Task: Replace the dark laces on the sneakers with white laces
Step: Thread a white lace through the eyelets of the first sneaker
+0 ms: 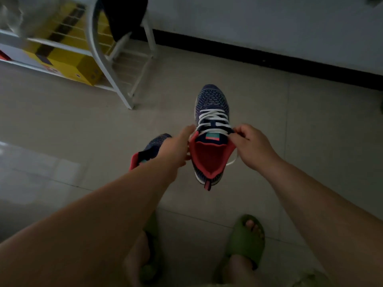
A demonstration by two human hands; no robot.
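A navy knit sneaker [211, 100] with a red lining sits on the floor, toe pointing away, threaded with a white lace [213, 119]. My left hand [178, 146] grips the sneaker's left collar edge, where a lace end shows. My right hand [248, 141] pinches the white lace at the top right eyelet; a loose lace end hangs below it. A second matching sneaker [151, 148] lies to the left, mostly hidden behind my left forearm; its laces cannot be seen.
A white metal rack [112, 73] holding yellow boxes [68, 65] stands at the back left. A wall with a dark baseboard [269, 59] runs behind. My feet in green slippers [244, 243] are near the bottom, on the tiled floor.
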